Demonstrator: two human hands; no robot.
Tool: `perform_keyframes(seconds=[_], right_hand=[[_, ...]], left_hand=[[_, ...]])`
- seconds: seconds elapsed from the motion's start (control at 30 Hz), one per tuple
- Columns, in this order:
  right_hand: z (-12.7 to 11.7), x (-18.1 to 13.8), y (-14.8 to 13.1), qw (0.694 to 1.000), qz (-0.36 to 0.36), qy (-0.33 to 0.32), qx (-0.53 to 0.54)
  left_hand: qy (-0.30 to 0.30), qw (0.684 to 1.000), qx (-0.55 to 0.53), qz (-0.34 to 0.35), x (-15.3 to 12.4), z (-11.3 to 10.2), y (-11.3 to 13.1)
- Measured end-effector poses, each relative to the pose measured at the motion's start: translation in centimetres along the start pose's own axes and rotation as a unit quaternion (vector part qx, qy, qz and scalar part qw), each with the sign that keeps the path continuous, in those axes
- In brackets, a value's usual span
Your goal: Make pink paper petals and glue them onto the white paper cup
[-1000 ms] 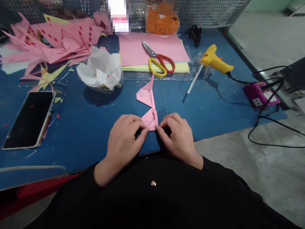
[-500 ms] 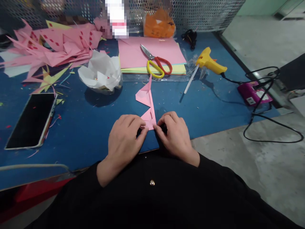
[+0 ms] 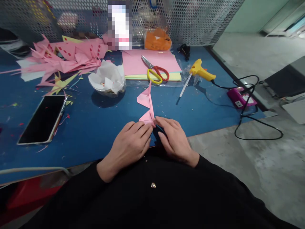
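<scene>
A folded pink paper piece [image 3: 152, 109] lies on the blue table, with a straight strip along its right side and pointed flaps to the left. My left hand [image 3: 132, 140] rests its fingers flat across the near end, covering that corner, thumb apart below. At the right edge of the same end, my right hand [image 3: 175, 138] touches the paper with stretched fingertips; its thumb is spread away, with a gap between. Beyond the piece's far tip lie scissors [image 3: 154, 71] with one yellow and one red handle, on a stack of coloured paper [image 3: 133, 60].
A yellow glue gun [image 3: 202, 71] lies at right, its cord near a purple power strip [image 3: 241, 98]. To the left are a paper-lined bowl [image 3: 107, 81], a phone [image 3: 44, 121] and a heap of pink paper scraps [image 3: 69, 54]. A perforated metal panel [image 3: 190, 25] stands behind.
Both hands pinched the paper's near edge before. Now the left fingers lie flat over that end, and the right thumb has come away. The near end looks folded up; the view has shifted slightly.
</scene>
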State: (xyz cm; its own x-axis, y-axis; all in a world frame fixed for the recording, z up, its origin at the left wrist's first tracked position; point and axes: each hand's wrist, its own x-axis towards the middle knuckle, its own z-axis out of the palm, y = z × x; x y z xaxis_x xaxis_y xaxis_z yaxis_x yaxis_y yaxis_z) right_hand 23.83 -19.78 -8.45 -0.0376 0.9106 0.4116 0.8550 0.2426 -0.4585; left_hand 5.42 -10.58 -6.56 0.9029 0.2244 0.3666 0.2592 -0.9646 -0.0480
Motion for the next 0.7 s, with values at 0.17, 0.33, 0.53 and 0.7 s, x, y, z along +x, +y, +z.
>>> perform_keyframes(seconds=[0.17, 0.33, 0.53, 0.7], right_hand=[[0.3, -0.6, 0.1, 0.991, -0.068, -0.05, -0.106], [0.3, -0.1, -0.2, 0.981, -0.098, -0.042, -0.165], [0.6, 0.2, -0.3, 0.962, -0.142, -0.03, -0.232], [0.3, 1.2, 0.0, 0.944, -0.19, -0.041, -0.268]], left_hand=[[-0.017, 1.0, -0.002, -0.009, 0.0, 0.1, 0.4], [-0.021, 1.0, 0.005, -0.013, 0.0, 0.4, 0.8], [0.004, 0.998, 0.028, -0.05, -1.4, 0.5, 1.5], [0.006, 0.996, 0.032, -0.078, -3.1, -0.5, 1.6]])
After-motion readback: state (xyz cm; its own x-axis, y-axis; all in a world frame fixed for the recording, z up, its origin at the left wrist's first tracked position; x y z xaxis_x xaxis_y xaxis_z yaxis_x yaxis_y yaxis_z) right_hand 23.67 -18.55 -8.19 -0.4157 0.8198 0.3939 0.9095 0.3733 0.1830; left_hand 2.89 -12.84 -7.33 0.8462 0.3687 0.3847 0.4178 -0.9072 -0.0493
